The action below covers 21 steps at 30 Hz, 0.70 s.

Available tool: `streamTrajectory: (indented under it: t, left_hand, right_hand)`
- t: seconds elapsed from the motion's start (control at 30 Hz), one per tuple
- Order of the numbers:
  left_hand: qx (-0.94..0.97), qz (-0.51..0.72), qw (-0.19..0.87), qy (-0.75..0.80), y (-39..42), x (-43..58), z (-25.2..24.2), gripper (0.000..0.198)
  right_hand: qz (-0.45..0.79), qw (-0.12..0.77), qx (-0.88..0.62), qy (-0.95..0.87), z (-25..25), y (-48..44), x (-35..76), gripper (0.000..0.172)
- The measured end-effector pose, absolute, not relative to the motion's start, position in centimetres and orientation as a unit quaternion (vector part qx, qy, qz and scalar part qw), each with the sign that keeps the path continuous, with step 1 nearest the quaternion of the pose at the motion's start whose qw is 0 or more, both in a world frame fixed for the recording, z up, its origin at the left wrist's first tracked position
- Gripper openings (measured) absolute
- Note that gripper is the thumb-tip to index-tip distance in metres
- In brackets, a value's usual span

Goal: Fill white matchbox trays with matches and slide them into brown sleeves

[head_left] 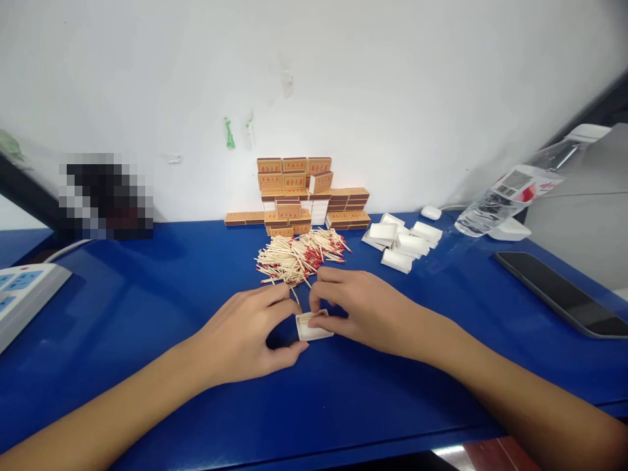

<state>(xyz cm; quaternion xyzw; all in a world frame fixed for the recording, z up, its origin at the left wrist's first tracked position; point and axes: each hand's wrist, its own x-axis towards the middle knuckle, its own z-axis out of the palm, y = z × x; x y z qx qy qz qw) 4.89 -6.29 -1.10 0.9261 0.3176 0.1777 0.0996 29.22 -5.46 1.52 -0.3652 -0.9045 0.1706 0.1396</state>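
A small white matchbox tray point(314, 332) lies on the blue table in front of me. My left hand point(250, 330) holds it at its left end, index finger at the far corner and thumb at the near edge. Over the tray's right part is my right hand point(350, 304), its thumb and bent index finger closed on a few matchsticks point(305, 319) along the tray's far side. Just beyond both hands spreads a loose pile of red-tipped matchsticks point(289, 258). Some stray sticks reach toward my fingers.
Stacked yellow matchboxes point(294, 183) stand against the wall behind the pile. More white trays point(397, 239) are heaped to the right. Farther right are a tilted water bottle point(515, 186) and a phone point(559, 291). A power strip point(29, 294) sits at the left edge.
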Motion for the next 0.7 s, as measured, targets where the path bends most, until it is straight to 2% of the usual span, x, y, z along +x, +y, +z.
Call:
streamTrajectory:
  t: [0.13, 0.27, 0.57, 0.7]
  left_hand:
    - [0.926, 0.181, 0.098, 0.318, -6.1, 4.9, -1.1, 0.023]
    - [0.926, 0.172, 0.099, 0.322, -6.2, 4.8, -1.1, 0.024]
    - [0.927, 0.173, 0.087, 0.321, -6.1, 4.8, -1.1, 0.025]
    - [0.927, 0.168, 0.090, 0.323, -6.1, 4.8, -1.1, 0.025]
  right_hand:
    - [0.111, 0.193, -0.416, -0.882, 1.8, -3.5, 30.9, 0.009]
    - [0.030, 0.181, -0.489, -0.853, 1.0, -0.7, 33.4, 0.008]
    - [0.050, 0.167, -0.520, -0.836, -1.3, 0.8, 33.0, 0.016]
    - [0.054, 0.176, -0.515, -0.837, -1.5, 1.2, 32.6, 0.013]
